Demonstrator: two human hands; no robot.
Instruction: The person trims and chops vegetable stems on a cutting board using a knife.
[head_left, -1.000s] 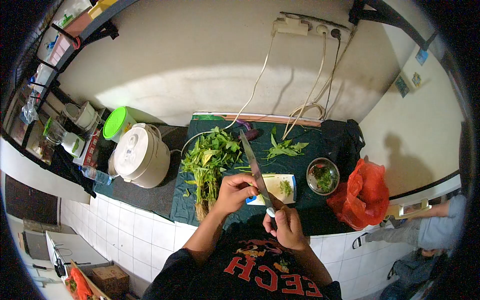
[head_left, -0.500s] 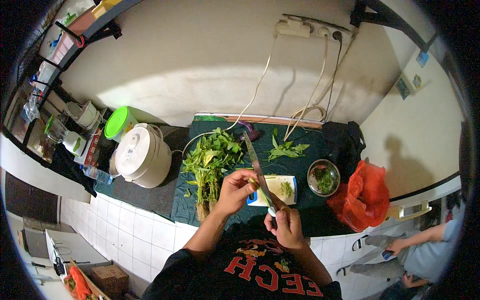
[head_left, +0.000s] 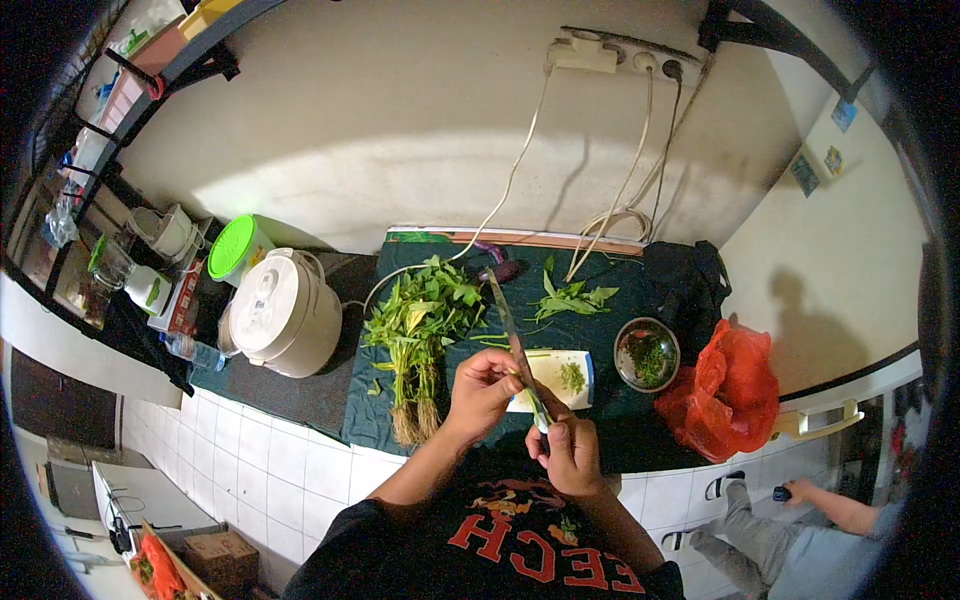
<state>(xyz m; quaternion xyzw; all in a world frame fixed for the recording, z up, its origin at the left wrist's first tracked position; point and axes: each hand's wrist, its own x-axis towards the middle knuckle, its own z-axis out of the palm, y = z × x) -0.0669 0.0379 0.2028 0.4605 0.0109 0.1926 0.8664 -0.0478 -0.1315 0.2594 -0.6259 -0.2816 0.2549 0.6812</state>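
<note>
My right hand [head_left: 568, 455] is wrapped round the handle of a knife [head_left: 511, 330], whose long blade points up and away. Beside the blade, my left hand [head_left: 487, 388] pinches a thin green stem [head_left: 531, 397]. Under and behind the knife lies a white cutting board [head_left: 553, 366] with blue edges, bearing a small heap of chopped greens [head_left: 571, 377]. Left of it a large bunch of leafy greens [head_left: 420, 315] rests with its roots toward me. Loose leafy sprigs [head_left: 570, 298] lie beyond the board, near a purple vegetable [head_left: 498, 271]. A metal bowl [head_left: 647, 353] at the right holds cut greens.
A red plastic bag [head_left: 728, 390] sits at the table's right edge, near a black bag [head_left: 687, 285]. To the left stand a rice cooker [head_left: 284, 312] and a green-lidded container [head_left: 238, 247]. Cables hang behind. Another person [head_left: 830, 550] is at the lower right.
My left hand has shifted slightly, and the stem now lies nearer the knife handle. The other person at the lower right has moved, with an arm now stretched out holding a small dark object.
</note>
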